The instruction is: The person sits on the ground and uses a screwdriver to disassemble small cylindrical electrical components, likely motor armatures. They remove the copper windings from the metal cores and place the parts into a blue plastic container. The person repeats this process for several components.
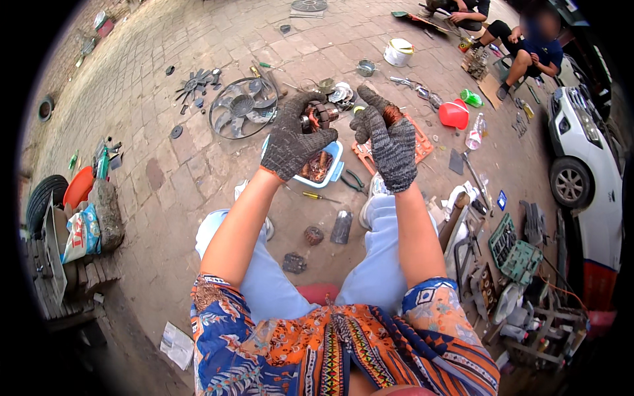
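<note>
My left hand (296,144), in a dark grey knitted glove, is closed around a motor rotor (319,117) with copper windings and a metal shaft end. To its right, my gloved right hand (395,157) is closed, with a bundle of copper wire (393,115) showing at its fingers. A small yellow-green end (358,111) shows by that hand's fingertips; its kind is unclear. Below the hands is a blue-rimmed tub (337,168) with copper wire scraps in it. An orange tool case (422,142) lies partly behind my right hand.
Pliers (355,181), a yellow screwdriver (320,197) and a dark cylinder (341,226) lie between my feet. A fan (242,105) lies at far left, a red bowl (454,114) at right. Tools and a green socket case (522,261) crowd the right. Two people sit beyond, near a white car (591,171).
</note>
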A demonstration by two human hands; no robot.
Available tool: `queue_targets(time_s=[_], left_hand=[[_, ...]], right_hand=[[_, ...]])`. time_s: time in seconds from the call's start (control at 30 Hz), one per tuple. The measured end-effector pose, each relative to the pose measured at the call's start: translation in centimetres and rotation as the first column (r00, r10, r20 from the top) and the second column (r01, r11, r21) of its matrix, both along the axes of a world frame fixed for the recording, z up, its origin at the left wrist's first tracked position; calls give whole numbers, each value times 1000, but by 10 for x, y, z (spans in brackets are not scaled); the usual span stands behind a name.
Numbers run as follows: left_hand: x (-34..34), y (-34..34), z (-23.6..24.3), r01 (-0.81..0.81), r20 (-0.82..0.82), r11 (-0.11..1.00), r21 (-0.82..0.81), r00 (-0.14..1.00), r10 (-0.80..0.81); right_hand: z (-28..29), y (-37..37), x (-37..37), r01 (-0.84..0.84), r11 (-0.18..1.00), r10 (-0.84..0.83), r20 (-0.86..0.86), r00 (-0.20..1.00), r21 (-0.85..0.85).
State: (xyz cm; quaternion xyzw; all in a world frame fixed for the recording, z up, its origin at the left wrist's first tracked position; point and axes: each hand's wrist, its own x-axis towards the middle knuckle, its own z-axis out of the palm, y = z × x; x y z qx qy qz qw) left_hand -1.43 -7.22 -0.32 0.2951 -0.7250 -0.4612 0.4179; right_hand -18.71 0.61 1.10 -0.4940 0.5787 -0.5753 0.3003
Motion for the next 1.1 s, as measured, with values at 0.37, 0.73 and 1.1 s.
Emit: queue_targets(time_s=[0.37,0.73,1.1], left_hand=[[3,7,8,66,21,998,-14,998,-66],[12,5,6,102,-95,983,154,992,-88],[24,-11,-184,319,914,907,274,207,-349]], right_hand=[[0,0,5,-7,995,-58,-662,747,-95],[-3,8,14,13,996,37,-544,838,87],[-26,-14,1,-219,976,216,159,963,4]])
